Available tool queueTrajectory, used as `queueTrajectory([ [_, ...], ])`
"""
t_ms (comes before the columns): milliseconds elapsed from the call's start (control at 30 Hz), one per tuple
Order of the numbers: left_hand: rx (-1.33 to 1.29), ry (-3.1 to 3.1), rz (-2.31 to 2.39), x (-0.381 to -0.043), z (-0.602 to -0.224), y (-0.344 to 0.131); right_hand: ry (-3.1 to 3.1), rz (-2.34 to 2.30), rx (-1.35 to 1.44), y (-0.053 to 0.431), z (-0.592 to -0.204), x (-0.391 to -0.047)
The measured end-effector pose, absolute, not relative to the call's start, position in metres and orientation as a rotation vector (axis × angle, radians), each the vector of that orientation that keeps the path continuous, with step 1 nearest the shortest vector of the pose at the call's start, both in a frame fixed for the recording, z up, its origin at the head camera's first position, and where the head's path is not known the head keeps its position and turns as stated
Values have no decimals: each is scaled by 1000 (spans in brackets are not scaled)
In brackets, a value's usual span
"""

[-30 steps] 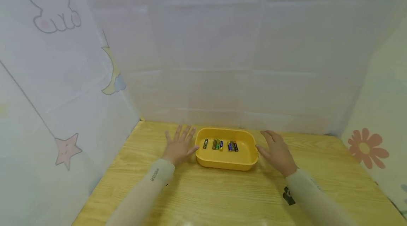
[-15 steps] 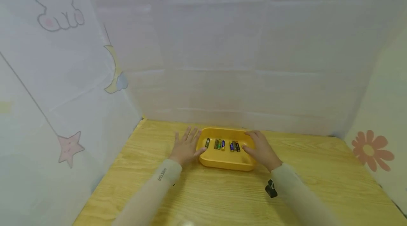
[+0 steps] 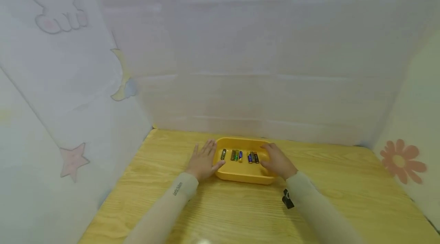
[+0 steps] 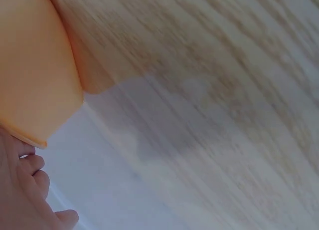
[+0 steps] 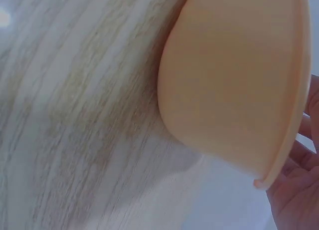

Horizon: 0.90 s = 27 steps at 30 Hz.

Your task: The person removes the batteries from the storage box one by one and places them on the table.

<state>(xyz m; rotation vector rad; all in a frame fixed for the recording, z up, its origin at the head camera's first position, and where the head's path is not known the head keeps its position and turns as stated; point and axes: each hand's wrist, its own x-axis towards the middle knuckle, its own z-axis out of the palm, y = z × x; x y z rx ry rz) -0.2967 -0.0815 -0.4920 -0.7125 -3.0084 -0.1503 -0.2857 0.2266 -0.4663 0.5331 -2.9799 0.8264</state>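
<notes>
Pale printed sheets enclose a wood-grained worktop; the yellow tray lies near the middle of its far edge. Seven batteries rest on the tray floor: a single battery towards the left end, a middle trio, and a right-hand trio side by side. The left hand lies along the left end, fingers nearly straight, thumb apart over the rim. The right hand arches over the right end, thumb and forefinger well apart, pinching nothing visible. Good handling here would seem to need matched, light contact at both ends, the tray kept level, since the cylindrical batteries could roll. Both wrist views show chiefly the tray's outer wall, the batteries hidden and the hands cut off by the frame; whether the right fingers actually touch the rim cannot be told.
</notes>
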Motion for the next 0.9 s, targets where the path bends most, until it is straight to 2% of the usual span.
queueTrajectory([
  [267,-731,-2999,-126,-298,-490,-84,-3038,488,581,214,-469,-288],
  [700,-714,-2982,-139,-299,-501,-80,-3060,405,549,213,-494,-306],
  [900,-695,-2961,-121,-298,-500,-82,-3091,324,550,205,-493,-308],
])
